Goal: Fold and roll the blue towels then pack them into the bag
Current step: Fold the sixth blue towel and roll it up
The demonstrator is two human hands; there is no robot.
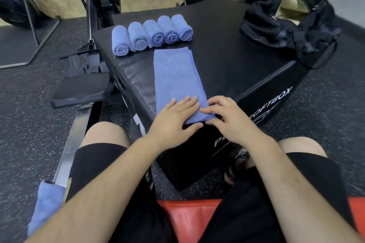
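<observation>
Blue towel [175,77], folded long, lies on the black box [227,55]; left hand [173,118] presses its near end flat, right hand [231,118] pinches the near right corner.

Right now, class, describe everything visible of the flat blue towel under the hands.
The flat towel is blue, soft-looking cloth, folded into a long narrow strip with layered edges on its right side. It lies on the black box, its far end near the rolled towels. The left hand presses its near end; the right hand pinches the near corner.
</observation>
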